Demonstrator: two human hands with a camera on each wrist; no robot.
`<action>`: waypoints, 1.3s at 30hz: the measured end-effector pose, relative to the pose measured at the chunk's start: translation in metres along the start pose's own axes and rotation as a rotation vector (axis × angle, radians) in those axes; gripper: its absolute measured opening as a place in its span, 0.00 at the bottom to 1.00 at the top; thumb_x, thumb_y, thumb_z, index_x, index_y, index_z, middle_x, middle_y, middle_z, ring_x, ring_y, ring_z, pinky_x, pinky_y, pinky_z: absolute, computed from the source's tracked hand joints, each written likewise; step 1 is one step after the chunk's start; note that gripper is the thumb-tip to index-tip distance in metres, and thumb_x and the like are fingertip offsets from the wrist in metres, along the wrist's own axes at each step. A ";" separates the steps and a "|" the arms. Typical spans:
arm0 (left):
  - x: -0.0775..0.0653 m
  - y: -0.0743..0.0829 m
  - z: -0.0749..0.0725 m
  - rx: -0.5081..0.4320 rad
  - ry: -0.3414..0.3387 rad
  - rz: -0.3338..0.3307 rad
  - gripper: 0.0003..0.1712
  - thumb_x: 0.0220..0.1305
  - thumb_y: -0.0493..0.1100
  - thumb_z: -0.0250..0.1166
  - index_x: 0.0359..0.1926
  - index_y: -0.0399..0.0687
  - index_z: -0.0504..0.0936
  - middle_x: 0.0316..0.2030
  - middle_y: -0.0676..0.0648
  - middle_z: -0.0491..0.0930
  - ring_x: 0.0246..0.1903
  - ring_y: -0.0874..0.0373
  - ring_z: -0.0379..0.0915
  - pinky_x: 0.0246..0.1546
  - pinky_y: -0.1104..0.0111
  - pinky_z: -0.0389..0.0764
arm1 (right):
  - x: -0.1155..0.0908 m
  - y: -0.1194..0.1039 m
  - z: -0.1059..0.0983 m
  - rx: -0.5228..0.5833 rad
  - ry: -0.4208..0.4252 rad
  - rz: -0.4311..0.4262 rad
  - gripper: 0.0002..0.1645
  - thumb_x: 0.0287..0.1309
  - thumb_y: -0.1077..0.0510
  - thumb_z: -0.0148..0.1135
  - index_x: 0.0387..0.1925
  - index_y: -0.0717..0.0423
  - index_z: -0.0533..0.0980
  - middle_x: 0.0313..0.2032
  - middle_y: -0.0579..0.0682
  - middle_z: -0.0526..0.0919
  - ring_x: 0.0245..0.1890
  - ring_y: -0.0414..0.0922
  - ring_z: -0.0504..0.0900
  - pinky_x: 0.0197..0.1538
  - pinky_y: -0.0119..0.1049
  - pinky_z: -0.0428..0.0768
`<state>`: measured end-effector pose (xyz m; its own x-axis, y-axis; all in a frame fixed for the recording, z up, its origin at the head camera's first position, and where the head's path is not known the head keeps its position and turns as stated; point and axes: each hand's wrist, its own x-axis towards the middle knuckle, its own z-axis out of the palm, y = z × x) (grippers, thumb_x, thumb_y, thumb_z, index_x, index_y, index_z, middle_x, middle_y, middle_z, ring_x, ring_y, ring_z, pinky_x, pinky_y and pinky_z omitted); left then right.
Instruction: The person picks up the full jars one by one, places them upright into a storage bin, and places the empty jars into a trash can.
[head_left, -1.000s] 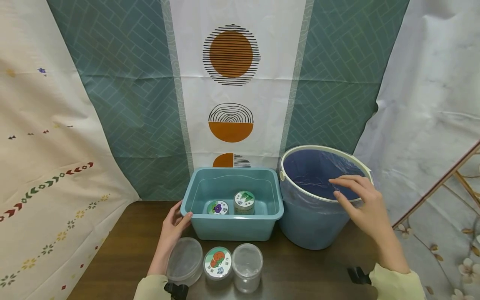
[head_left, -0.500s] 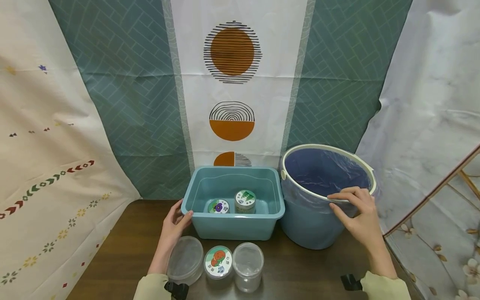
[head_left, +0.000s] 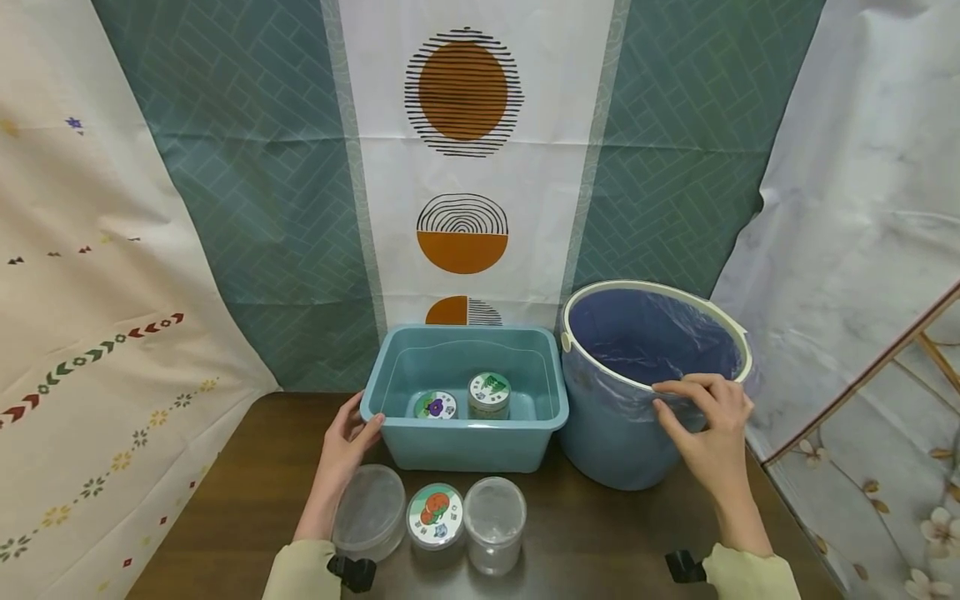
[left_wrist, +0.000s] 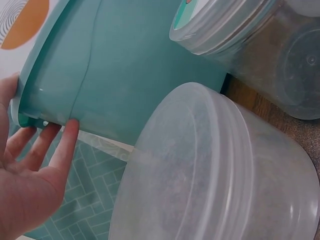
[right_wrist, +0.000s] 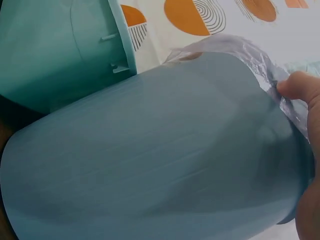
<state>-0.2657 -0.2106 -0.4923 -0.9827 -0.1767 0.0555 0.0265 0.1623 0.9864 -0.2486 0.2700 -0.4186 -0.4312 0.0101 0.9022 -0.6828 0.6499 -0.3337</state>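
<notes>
Green and white, the largest spread: patterned cloth [head_left: 465, 179], hung across the back. Below, dark wood table [head_left: 585, 542]. At right on it, blue bin [head_left: 615, 442], standing with mouth up and axis vertical; thin clear liner [right_wrist: 252, 57] folded outward over the pale rim. Key relation: bulk of the bin below, beyond and leftward of the right-hand grip, with that hand far nearer than the other and set on the near stretch of rim. Next in size, teal tub [head_left: 465, 450], just beside the bin; long axis left to right, at right angles to the bin's.

Right hand [head_left: 712, 433]: pinched on bin rim and liner, thumb against the outside, forefinger on top; inner side poorly shown, so depth of hold uncertain. Left hand [head_left: 345, 442]: clamped on the tub's near left corner, thumb over the rim, other fingers under the outer lip.

In front of the tub, upright: wide clear jar [head_left: 369, 512] at left, tall clear jar [head_left: 495, 521] at right, red-fruit jar [head_left: 435, 517] between. Inside the tub, green-leaf jar [head_left: 489, 396] and, left of it, purple-flower jar [head_left: 435, 406].
</notes>
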 end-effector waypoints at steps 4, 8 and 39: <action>-0.001 0.002 0.000 0.004 0.007 0.012 0.36 0.69 0.47 0.63 0.74 0.52 0.61 0.60 0.36 0.72 0.44 0.77 0.75 0.49 0.71 0.83 | -0.002 0.003 0.001 0.021 -0.002 0.004 0.15 0.58 0.49 0.69 0.36 0.57 0.86 0.37 0.60 0.77 0.50 0.29 0.61 0.59 0.38 0.46; -0.001 0.004 -0.002 0.006 -0.021 -0.003 0.37 0.70 0.48 0.62 0.75 0.53 0.59 0.62 0.36 0.70 0.44 0.79 0.75 0.54 0.67 0.82 | -0.003 0.005 0.002 0.025 0.022 0.005 0.16 0.58 0.47 0.69 0.35 0.57 0.86 0.37 0.59 0.77 0.50 0.29 0.62 0.59 0.37 0.47; -0.055 0.045 -0.036 0.619 0.075 0.148 0.44 0.63 0.55 0.68 0.72 0.42 0.61 0.68 0.32 0.65 0.65 0.30 0.61 0.61 0.37 0.66 | -0.007 0.007 0.006 0.027 0.066 0.039 0.12 0.53 0.52 0.72 0.35 0.57 0.86 0.37 0.58 0.77 0.49 0.29 0.63 0.59 0.37 0.48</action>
<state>-0.2038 -0.2283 -0.4451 -0.9605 -0.1736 0.2175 0.0282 0.7169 0.6966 -0.2541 0.2703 -0.4290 -0.4186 0.0853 0.9042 -0.6823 0.6275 -0.3751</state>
